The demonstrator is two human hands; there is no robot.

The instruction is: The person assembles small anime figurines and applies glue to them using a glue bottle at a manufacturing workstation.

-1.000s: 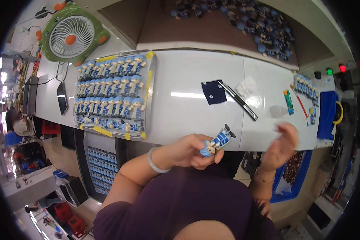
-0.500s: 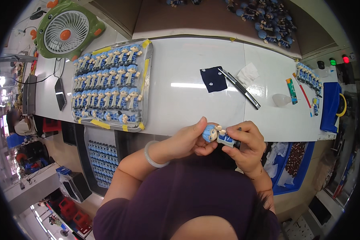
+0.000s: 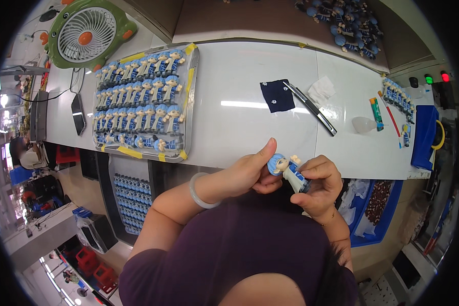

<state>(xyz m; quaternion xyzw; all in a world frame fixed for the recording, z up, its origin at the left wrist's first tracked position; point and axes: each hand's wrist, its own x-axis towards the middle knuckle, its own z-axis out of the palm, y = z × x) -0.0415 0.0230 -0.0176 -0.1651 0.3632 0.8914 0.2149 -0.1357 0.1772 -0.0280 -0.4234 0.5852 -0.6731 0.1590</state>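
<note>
Both hands meet at centre frame, just below the near edge of the white bench point(image 3: 250, 127), and share 1 small figurine point(image 3: 289, 171).

Left hand point(image 3: 247, 173): curled, thumb extended up beside the figurine's head, fingertips pressed against the head from the left. Judged fn: steady the head end so the piece cannot rotate. A pale bangle point(image 3: 198, 189) sits on that wrist.

Right hand point(image 3: 319, 186): closed around the figurine's body from the right and below, fingers wrapped over the lower half. Legs and base are covered; cannot tell their condition. Judged fn: main support, w/ the piece tilted head-up-left toward the camera, approx. diagonal, presumably so the face side is open to inspection.

Figurine appearance: round blue-haired head, pale face, blue-and-white outfit, 1 small pale arm raised at the upper right. Finish detail too small to assess.

Ref. items on the bench:
- Metal tray point(image 3: 191, 102), upper left, yellow tape at corners and edges, carrying rows of matching figurines laid flat and close together.
- Green desk fan point(image 3: 89, 33), top left, behind the tray.
- Dark blue cloth point(image 3: 277, 95), a long thin dark tool point(image 3: 311, 109) and a white tissue point(image 3: 322, 90), upper centre-right, well apart from the hands.
- Short row of similar figurines point(image 3: 395, 94), far right.
</note>
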